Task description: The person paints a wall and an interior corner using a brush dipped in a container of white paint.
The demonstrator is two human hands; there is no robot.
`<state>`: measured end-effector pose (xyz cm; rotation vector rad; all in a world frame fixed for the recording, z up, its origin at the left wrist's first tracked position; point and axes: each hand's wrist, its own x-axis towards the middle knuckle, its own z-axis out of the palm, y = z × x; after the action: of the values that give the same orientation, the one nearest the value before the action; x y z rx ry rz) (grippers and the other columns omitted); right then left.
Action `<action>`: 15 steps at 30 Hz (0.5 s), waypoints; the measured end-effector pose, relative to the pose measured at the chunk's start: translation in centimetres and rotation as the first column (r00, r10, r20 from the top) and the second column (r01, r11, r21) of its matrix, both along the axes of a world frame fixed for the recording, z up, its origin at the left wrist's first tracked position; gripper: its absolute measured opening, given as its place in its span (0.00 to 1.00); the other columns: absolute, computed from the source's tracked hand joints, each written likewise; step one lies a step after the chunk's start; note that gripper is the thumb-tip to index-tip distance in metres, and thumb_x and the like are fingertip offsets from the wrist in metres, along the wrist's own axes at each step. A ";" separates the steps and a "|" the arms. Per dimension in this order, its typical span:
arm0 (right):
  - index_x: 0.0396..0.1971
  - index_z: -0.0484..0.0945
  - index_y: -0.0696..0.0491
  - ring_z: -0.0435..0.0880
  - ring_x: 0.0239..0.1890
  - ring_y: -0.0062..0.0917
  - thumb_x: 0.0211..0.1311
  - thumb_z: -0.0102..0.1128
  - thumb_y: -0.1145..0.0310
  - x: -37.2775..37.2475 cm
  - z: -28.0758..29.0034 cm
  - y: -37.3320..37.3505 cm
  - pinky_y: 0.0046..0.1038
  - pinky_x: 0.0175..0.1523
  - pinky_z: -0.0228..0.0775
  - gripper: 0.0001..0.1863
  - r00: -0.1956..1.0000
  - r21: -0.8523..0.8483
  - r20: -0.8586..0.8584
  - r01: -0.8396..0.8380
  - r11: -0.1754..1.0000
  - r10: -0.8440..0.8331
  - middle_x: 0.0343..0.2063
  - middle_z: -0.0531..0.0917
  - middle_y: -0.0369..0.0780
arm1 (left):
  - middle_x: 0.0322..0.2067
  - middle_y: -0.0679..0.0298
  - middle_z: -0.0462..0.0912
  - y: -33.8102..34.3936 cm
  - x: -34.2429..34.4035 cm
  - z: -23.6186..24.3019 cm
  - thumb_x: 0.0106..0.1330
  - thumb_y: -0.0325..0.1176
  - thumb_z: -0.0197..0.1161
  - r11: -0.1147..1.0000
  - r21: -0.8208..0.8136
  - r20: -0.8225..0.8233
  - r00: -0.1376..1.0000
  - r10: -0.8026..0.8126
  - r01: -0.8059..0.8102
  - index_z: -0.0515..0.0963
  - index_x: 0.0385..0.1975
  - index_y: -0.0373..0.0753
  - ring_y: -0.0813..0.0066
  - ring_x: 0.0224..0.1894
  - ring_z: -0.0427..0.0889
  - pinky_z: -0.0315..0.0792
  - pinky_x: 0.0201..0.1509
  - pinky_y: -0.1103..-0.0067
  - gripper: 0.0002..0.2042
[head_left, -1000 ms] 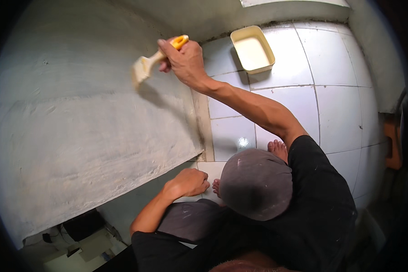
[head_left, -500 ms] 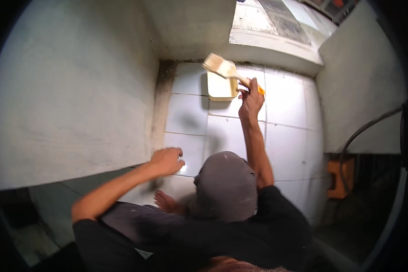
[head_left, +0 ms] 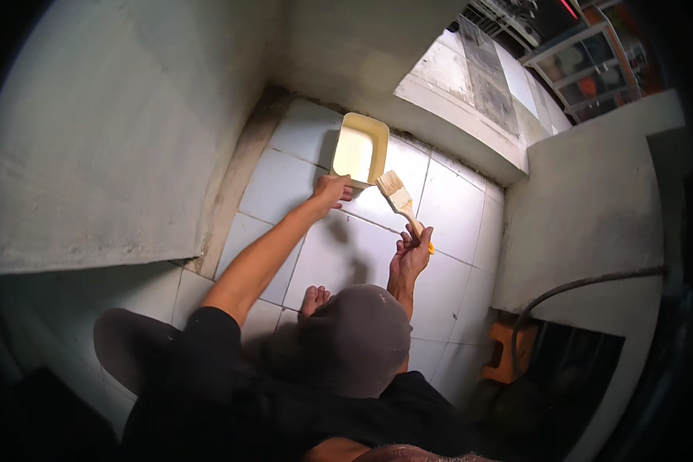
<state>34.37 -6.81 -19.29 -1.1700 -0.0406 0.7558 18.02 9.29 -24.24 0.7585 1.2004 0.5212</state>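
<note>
A rounded, cream-coloured plastic tub (head_left: 383,146) with pale liquid, apparently paint, inside stands by the far wall on the white tiles. My left hand (head_left: 332,191) reaches out to its near left corner, thumb at the rim and fingers curled below it. In my right hand (head_left: 412,250) is a flat paintbrush (head_left: 399,199), gripped by its pale handle with an orange-yellow end. The bristles point up and left, close to the tub's near right corner; whether they touch it I cannot tell.
Grey plastered walls (head_left: 108,154) rise on the left, far and right sides. A low ledge (head_left: 462,119) runs along the far right. An orange stool (head_left: 504,353) and a dark hose (head_left: 585,283) are at right. My grey-clad knee (head_left: 362,331) and bare foot (head_left: 313,299) are close below my hands.
My left hand has gone forward from beside my knee to the tub's near corner. My right hand has drawn back toward me, bringing the brush away from above the tub. The view has turned.
</note>
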 end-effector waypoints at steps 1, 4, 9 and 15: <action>0.45 0.79 0.58 0.81 0.23 0.17 0.74 0.55 0.49 0.3 0.0 -0.1 0.15 0.22 0.68 0.23 1.000 -0.006 0.000 0.011 1.000 -0.011 0.29 0.84 0.40 | 0.36 0.61 0.85 0.3 1.0 -0.5 0.71 0.46 0.57 0.999 -0.035 0.061 0.998 0.015 -0.012 0.80 0.41 0.37 0.69 0.34 0.84 0.75 0.33 0.72 0.17; 0.44 0.80 0.57 0.81 0.21 0.18 0.75 0.54 0.51 1.0 -0.4 0.1 0.15 0.20 0.68 0.22 0.999 -0.007 0.016 0.028 1.000 -0.028 0.28 0.85 0.40 | 0.38 0.60 0.84 0.8 2.4 -2.3 0.72 0.46 0.58 0.999 -0.045 0.046 0.999 0.019 -0.017 0.78 0.45 0.37 0.70 0.35 0.84 0.75 0.35 0.70 0.17; 0.44 0.78 0.57 0.82 0.20 0.19 0.75 0.54 0.53 0.9 -0.8 0.7 0.16 0.19 0.67 0.20 0.998 -0.056 0.043 0.056 0.997 -0.053 0.28 0.86 0.41 | 0.36 0.61 0.83 2.9 1.7 -4.9 0.72 0.45 0.59 0.971 -0.141 0.060 0.978 0.201 -0.191 0.75 0.45 0.37 0.67 0.34 0.85 0.76 0.38 0.69 0.16; 0.43 0.79 0.57 0.83 0.22 0.19 0.73 0.57 0.52 0.4 -0.4 0.1 0.17 0.21 0.68 0.21 0.995 -0.065 0.058 0.091 0.994 -0.087 0.28 0.86 0.42 | 0.33 0.58 0.85 3.4 1.6 -5.1 0.69 0.40 0.58 0.986 -0.023 -0.027 0.986 0.162 -0.162 0.76 0.37 0.34 0.67 0.31 0.86 0.74 0.31 0.71 0.13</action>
<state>34.79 -6.76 -19.70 -1.2488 -0.0088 0.6506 19.61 12.71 -29.32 0.6505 1.2969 0.6309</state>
